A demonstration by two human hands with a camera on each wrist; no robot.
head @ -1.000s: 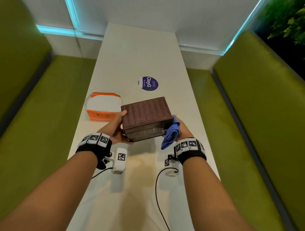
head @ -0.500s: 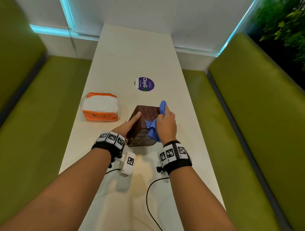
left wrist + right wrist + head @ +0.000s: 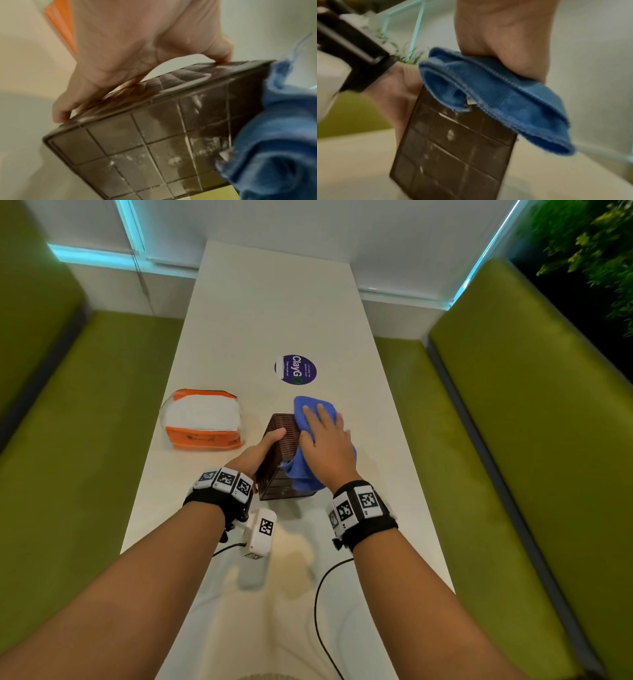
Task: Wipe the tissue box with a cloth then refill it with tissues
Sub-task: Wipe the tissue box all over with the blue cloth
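Note:
A brown woven tissue box (image 3: 281,429) stands tipped on its end near the middle of the white table (image 3: 274,302), with its gridded underside (image 3: 145,142) toward me. My left hand (image 3: 263,447) grips its left woven face, thumb on the upper edge. My right hand (image 3: 323,434) lies flat with straight fingers on a blue cloth (image 3: 308,407) and presses it against the box's right face. The cloth (image 3: 505,97) bunches and hangs below the palm, over the dusty underside (image 3: 453,148). A soft orange-and-clear pack of white tissues (image 3: 202,422) lies to the left of the box.
A round purple sticker (image 3: 295,369) sits on the table beyond the box. Green benches run along the left (image 3: 85,440) and right (image 3: 513,440) sides. Black cables (image 3: 318,594) trail over the near table. A wall closes the far end.
The box went from being held level in both hands to standing on end. My right hand moved onto its right face and flattened out, sliding the cloth farther away along it.

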